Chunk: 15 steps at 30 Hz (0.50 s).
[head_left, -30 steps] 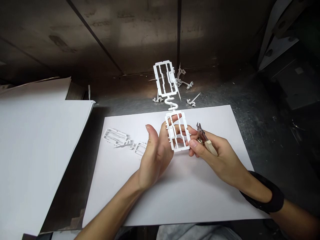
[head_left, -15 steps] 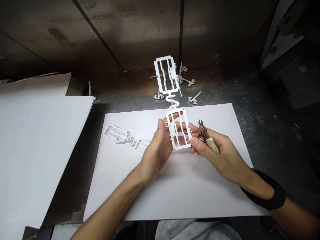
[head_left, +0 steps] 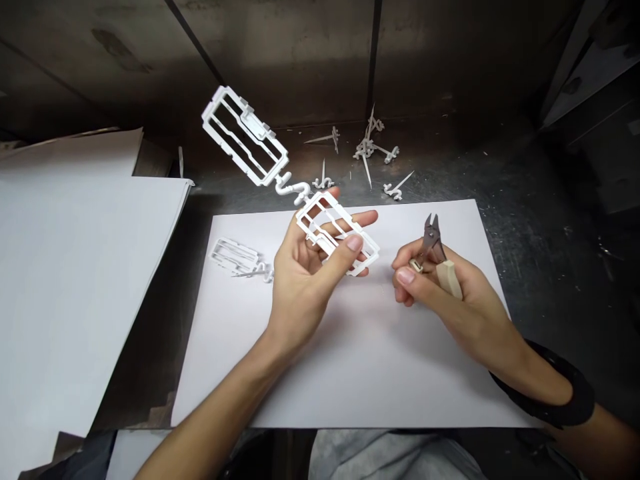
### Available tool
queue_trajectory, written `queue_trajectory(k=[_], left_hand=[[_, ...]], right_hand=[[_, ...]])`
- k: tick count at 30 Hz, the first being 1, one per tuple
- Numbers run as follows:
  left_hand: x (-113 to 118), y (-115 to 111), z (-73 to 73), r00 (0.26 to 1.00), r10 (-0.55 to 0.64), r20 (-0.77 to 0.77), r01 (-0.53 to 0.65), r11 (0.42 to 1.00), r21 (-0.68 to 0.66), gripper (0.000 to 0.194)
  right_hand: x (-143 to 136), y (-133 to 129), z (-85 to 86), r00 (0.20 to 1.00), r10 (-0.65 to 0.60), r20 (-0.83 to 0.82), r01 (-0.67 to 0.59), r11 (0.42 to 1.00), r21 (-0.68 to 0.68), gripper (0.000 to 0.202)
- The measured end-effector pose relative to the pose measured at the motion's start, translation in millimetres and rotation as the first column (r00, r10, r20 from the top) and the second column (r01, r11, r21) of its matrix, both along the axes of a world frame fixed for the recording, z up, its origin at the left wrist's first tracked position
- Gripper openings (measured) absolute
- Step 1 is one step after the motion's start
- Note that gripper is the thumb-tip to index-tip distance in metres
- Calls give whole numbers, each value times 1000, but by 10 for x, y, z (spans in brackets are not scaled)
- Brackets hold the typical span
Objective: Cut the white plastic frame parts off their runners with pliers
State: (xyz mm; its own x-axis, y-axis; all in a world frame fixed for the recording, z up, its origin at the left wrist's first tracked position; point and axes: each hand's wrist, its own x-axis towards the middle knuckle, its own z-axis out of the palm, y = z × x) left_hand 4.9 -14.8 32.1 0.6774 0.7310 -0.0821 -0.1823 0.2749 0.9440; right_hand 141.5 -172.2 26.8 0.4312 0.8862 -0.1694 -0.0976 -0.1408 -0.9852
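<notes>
My left hand (head_left: pixel 310 267) is closed on the lower end of a white plastic part (head_left: pixel 247 137), with the thumb pressed over its frame. The part is two slotted rectangular frames joined by an S-shaped link, and it tilts up to the left above the paper. In my right hand (head_left: pixel 450 293) sits a pair of side cutters (head_left: pixel 439 250) with beige handles, jaws pointing up and slightly apart. The cutters are clear of the white part, to its right. A similar white double-frame part (head_left: pixel 235 255) lies on the paper, partly hidden behind my left hand.
A white paper sheet (head_left: pixel 380 373) covers the dark metal table (head_left: pixel 545 267). Behind it lie several trimmed plastic scraps with pointed stems (head_left: pixel 367 148). A stack of large white sheets (head_left: pixel 75 280) stands at the left. A metal wall (head_left: pixel 290 60) rises at the back.
My right hand has let go of the white part and moved right with the cutters. My left hand now grips the part alone, and its upper end has swung left.
</notes>
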Motion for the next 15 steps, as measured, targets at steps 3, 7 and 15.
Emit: queue_trajectory(k=[3,7,15], left_hand=[[7,-56,-9,999,-48,2,48,998,-26,63],[4,-140,-39,998,-70,3,70,996,-49,60],[0,-213,-65,999,-38,4,38,999,-3,52]], right_hand=[[-23,-6,-21,1000,-21,-13,21,1000,-18,20],[-29,11,-36,999,-41,-10,41,999,0,16],[-60,26,-27,995,-8,-103,11,1000,22,15]])
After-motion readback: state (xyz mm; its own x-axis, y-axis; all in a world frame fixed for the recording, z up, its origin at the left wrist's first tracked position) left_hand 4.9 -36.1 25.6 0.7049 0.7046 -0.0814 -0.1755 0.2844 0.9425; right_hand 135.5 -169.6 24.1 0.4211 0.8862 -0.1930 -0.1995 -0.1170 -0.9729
